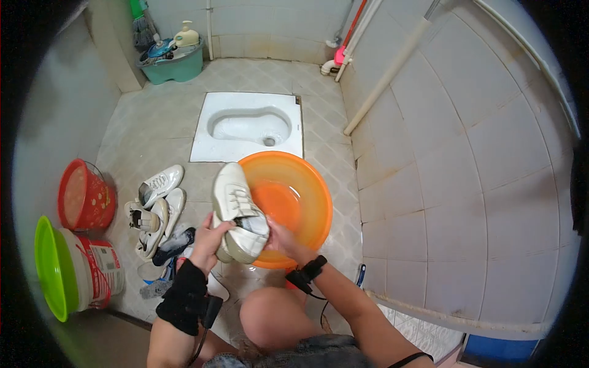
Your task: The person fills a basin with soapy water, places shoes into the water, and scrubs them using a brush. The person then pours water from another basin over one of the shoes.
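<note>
A white lace-up sneaker (234,197) is held up between my two hands, toe pointing away from me, its opening facing up. My left hand (210,240) grips the near left side, thumb on the collar by the opening. On the other side, my right hand (281,238) holds the heel end; its fingers are partly hidden behind the shoe. The sneaker overlaps the left rim of an orange basin (324,202) on the floor, which has some water in it.
Several other shoes (161,184) lie on the tiled floor at left. Beyond them stand a red bucket (101,202) and a white bucket (103,270) beside a green basin (49,270). A squat toilet (245,101) lies ahead; a teal tub (175,70) stands in the far corner.
</note>
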Tool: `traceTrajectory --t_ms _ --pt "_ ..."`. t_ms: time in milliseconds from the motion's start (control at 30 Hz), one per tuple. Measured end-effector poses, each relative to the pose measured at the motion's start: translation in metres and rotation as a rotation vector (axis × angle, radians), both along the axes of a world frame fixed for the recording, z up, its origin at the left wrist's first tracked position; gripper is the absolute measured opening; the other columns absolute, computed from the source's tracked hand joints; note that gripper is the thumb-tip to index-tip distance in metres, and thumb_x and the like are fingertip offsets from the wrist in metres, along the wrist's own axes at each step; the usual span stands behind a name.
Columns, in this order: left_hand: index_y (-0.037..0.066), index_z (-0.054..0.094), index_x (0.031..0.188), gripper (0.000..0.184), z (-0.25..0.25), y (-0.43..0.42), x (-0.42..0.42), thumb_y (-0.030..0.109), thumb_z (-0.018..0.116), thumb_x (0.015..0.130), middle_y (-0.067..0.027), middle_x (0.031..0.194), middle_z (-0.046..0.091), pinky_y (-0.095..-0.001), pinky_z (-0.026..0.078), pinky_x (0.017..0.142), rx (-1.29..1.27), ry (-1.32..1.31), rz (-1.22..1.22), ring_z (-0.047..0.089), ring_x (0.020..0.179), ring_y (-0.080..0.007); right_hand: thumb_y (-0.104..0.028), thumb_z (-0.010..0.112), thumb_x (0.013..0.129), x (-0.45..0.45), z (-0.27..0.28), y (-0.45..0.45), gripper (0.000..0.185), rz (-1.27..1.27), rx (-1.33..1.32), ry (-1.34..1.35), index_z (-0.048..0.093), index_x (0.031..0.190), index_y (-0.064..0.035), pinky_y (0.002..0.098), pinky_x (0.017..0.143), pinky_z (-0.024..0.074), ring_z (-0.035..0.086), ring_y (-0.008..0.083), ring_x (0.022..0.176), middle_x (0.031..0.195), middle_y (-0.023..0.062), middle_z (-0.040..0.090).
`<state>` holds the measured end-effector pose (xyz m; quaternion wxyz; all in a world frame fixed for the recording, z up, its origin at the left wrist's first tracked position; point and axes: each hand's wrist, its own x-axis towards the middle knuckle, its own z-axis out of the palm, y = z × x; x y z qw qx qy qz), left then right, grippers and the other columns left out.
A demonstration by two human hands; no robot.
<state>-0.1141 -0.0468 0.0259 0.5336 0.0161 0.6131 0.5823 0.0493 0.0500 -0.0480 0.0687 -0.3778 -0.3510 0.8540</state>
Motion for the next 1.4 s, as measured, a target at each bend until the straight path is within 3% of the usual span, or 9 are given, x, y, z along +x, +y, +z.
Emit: traceTrajectory --t_ms 33,200,267,533,733,800,933,1067,1400 --pt "-0.002 0.03 0.127 0.073 -0.003 0.003 0.008 0.005 0.068 0.065 -0.0131 0.106 0.054 -0.0292 0.046 0.076 0.039 0.001 -0.061 0.056 0.089 -0.0199 -0.041 0.032 0.09 0.004 0.017 0.001 0.045 -0.086 -0.301 0.246 0.041 0.122 -0.0113 0.0432 0.081 0.0457 0.051 0.0208 0.102 0.119 0.0058 0.048" --pt "-0.002 0.027 0.128 0.08 -0.024 0.021 0.043 0.013 0.074 0.066 -0.0118 0.109 0.053 -0.0305 0.046 0.078 0.032 -0.04 -0.083 0.054 0.095 -0.0194 -0.036 0.036 0.09 0.038 0.011 0.013 0.045 -0.055 -0.325 0.349 0.035 0.127 -0.0091 0.0352 0.085 0.0445 0.051 0.0178 0.104 0.119 0.0054 0.048" --pt "-0.002 0.025 0.129 0.081 -0.025 0.024 0.051 0.013 0.074 0.066 -0.0119 0.111 0.052 -0.031 0.045 0.08 0.049 -0.095 -0.09 0.054 0.096 -0.0197 -0.026 0.045 0.088 0.051 -0.002 0.012 0.039 0.068 0.076 0.036 0.041 0.123 -0.0084 0.0347 0.082 0.0467 0.052 0.0164 0.102 0.117 0.0037 0.05" --pt "0.001 0.021 0.131 0.08 -0.08 0.03 0.07 0.016 0.071 0.07 -0.0127 0.114 0.049 -0.0354 0.048 0.076 -0.051 -0.219 -0.128 0.054 0.095 -0.0211 -0.006 0.049 0.081 0.067 0.002 0.008 0.03 -0.074 0.146 -0.306 0.053 0.111 -0.0044 0.0325 0.064 0.0519 0.06 0.0192 0.08 0.1 0.0062 0.059" --pt "-0.002 0.036 0.121 0.059 -0.092 0.023 0.062 0.015 0.065 0.072 -0.0183 0.101 0.055 -0.0336 0.047 0.07 -0.44 0.501 -0.284 0.057 0.087 -0.0233 -0.01 0.046 0.084 0.07 -0.066 0.001 0.022 0.178 0.777 -0.44 0.056 0.101 0.0007 0.0301 0.061 0.0503 0.06 0.0207 0.072 0.09 0.0086 0.06" --pt "-0.005 0.041 0.114 0.05 -0.091 0.024 0.058 0.013 0.062 0.073 -0.0204 0.097 0.056 -0.0335 0.046 0.068 -0.416 0.534 -0.394 0.057 0.084 -0.0248 -0.015 0.049 0.082 0.066 -0.08 -0.001 0.022 0.581 0.895 -0.646 0.057 0.095 0.0014 0.0319 0.063 0.0482 0.06 0.0216 0.072 0.083 0.009 0.06" --pt "-0.004 0.04 0.12 0.055 -0.109 0.024 0.061 0.011 0.062 0.072 -0.0185 0.099 0.057 -0.0314 0.047 0.067 -0.377 0.461 -0.356 0.058 0.082 -0.0229 -0.02 0.052 0.079 0.077 -0.113 -0.003 0.023 0.295 0.386 -0.56 0.058 0.09 -0.0005 0.0351 0.068 0.0462 0.06 0.0229 0.072 0.076 0.0125 0.06" --pt "0.002 0.043 0.122 0.058 -0.07 0.026 0.056 0.021 0.062 0.071 -0.0228 0.111 0.052 -0.0338 0.04 0.087 -0.349 0.377 -0.393 0.051 0.104 -0.0302 -0.021 0.051 0.077 0.093 -0.071 -0.004 0.024 0.395 0.886 -0.773 0.059 0.093 -0.0041 0.0382 0.07 0.0467 0.06 0.0305 0.074 0.076 0.0159 0.061" --pt "-0.003 0.046 0.117 0.058 -0.085 0.022 0.054 0.024 0.064 0.068 -0.0227 0.108 0.054 -0.0331 0.041 0.085 -0.228 0.417 -0.367 0.053 0.102 -0.0299 -0.029 0.063 0.066 0.146 -0.066 -0.012 0.038 0.847 1.675 -0.961 0.061 0.102 -0.0165 0.0358 0.084 0.0411 0.042 0.0299 0.111 0.108 0.0082 0.056"
